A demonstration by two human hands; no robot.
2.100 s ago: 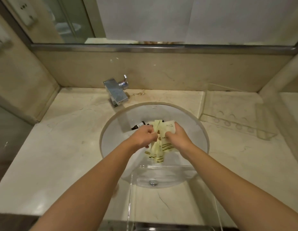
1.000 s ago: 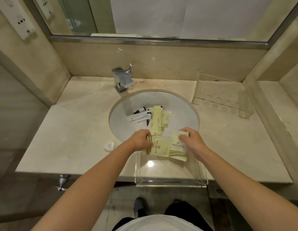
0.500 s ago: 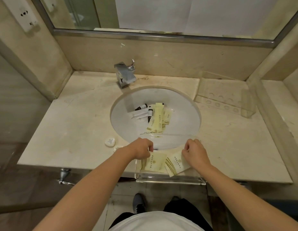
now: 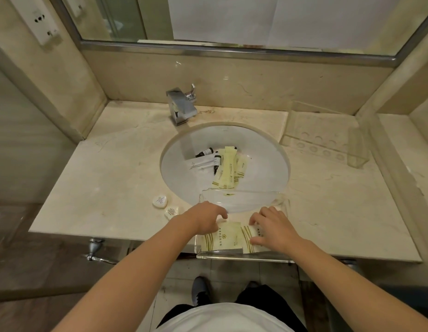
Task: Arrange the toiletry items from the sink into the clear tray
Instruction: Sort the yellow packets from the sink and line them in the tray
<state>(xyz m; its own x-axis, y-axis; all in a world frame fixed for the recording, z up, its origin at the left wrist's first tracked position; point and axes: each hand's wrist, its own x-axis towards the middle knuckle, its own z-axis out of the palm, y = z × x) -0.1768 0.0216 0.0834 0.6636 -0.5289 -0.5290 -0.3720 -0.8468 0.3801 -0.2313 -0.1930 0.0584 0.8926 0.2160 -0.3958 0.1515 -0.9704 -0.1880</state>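
The left hand [image 4: 205, 220] and right hand [image 4: 274, 227] lie palm-down with fingers spread, pressing two pale yellow sachets [image 4: 228, 238] flat on the floor of the clear tray [image 4: 244, 256]; neither hand grips anything. The tray sits on the worktop's [image 4: 112, 176] front edge, partly over the sink [image 4: 263, 164]. In the basin lie more yellow sachets [image 4: 228, 171], small dark bottles [image 4: 205, 152] and a white tube [image 4: 201, 162]. Two small white packets [image 4: 160, 201] rest on the worktop left of the tray. A second clear holder [image 4: 328, 137] stands far right.
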